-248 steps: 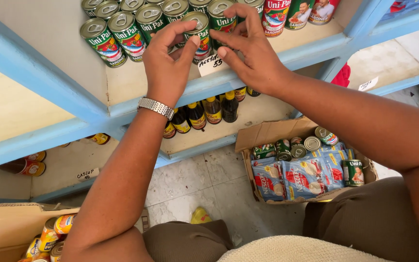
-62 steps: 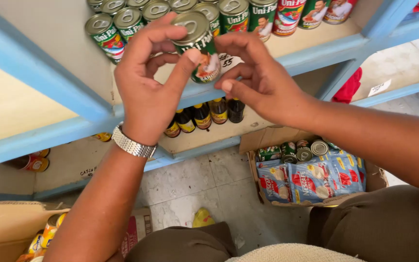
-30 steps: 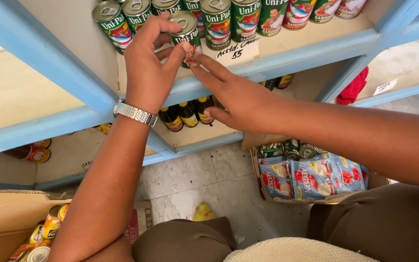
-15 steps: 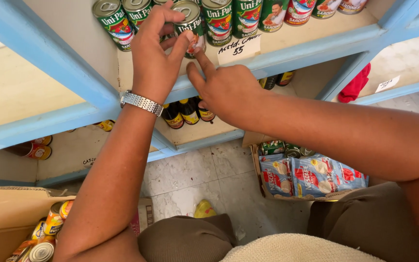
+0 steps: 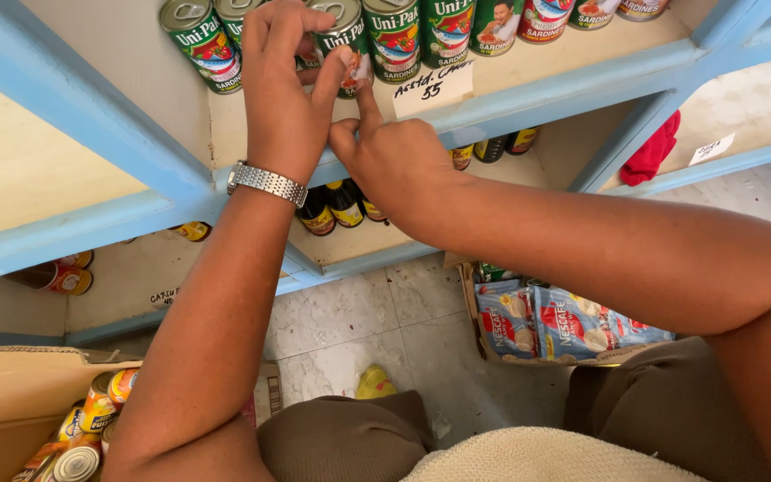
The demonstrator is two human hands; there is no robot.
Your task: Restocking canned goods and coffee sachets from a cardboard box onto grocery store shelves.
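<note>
Two hands meet at one green-labelled can (image 5: 343, 40) in the head view, the only view there is. That can stands upright near the front edge of the blue shelf (image 5: 528, 94), in a row with other cans (image 5: 421, 31) standing close on both sides. The left hand (image 5: 283, 89), a metal watch (image 5: 267, 182) on its wrist, is curled over the can from the left, thumb pressed against its label and fingers wrapped over the top; it looks closed on the can, though the fingers hide the far side. The right hand (image 5: 394, 156) is mostly folded, its forefinger raised and touching the can's lower front; it holds nothing.

The can sits close to the shelf lip, so a push or pull off-line could, I judge, tip it over the edge toward the floor tiles (image 5: 385, 330). Its neighbours are tight against it; a sideways nudge from the left hand might topple the can to the left (image 5: 203, 40). The paper price tag (image 5: 435, 87) just right of the forefinger could be scuffed loose.
</note>
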